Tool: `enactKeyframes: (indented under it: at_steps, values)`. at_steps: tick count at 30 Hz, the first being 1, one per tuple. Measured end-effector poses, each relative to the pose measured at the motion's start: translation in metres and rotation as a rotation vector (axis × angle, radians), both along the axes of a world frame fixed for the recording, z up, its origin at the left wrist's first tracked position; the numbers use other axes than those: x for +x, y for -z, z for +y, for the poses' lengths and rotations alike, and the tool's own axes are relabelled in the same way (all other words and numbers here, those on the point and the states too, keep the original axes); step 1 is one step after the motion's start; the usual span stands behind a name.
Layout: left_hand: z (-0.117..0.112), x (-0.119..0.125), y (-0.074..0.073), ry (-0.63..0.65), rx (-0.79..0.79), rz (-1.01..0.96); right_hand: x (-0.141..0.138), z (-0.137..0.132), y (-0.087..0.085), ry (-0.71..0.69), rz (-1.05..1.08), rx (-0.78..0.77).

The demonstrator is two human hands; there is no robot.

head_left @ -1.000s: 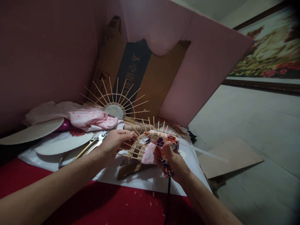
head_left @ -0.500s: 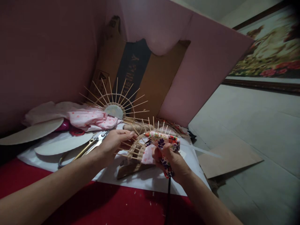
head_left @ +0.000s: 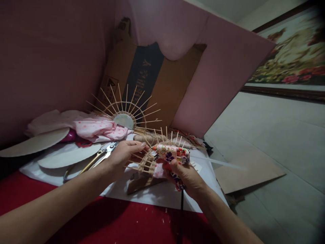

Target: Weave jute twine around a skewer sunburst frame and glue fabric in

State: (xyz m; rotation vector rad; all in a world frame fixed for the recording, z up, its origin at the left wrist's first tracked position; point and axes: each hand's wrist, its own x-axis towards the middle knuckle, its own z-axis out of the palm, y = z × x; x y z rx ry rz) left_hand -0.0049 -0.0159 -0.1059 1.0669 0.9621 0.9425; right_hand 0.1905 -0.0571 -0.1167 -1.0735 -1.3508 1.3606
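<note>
My left hand point(head_left: 124, 156) pinches the edge of a half-round woven piece point(head_left: 148, 162) made of twine wound over thin wooden sticks, with pink fabric at its centre. My right hand point(head_left: 184, 176) is closed round the grip of a glue gun point(head_left: 171, 153) with a flowered pattern; its nozzle points left and touches the top of the woven piece. A clear glue stick point(head_left: 218, 163) juts from the back of the gun to the right, and a black cord point(head_left: 181, 210) hangs down from the grip.
A second stick-rayed woven piece point(head_left: 125, 117) leans against a cardboard box point(head_left: 152, 84) at the back. Scissors point(head_left: 99, 157), pink dotted cloth point(head_left: 98, 128), a twine spool point(head_left: 147, 138) and oval card cutouts point(head_left: 68, 156) lie on white paper point(head_left: 157, 195) over a red cloth point(head_left: 106, 223). Loose cardboard point(head_left: 248, 171) lies on the floor.
My right hand has shifted the glue gun a little to the left, bringing its nozzle onto the woven piece. My left hand has held still.
</note>
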Motion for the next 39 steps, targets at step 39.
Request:
enactKeyframes:
  at_steps: [39]
  values:
    - [-0.0003, 0.0009, 0.0005, 0.011, -0.020, 0.016, -0.0050, 0.0018, 0.0024, 0.156, 0.105, -0.002]
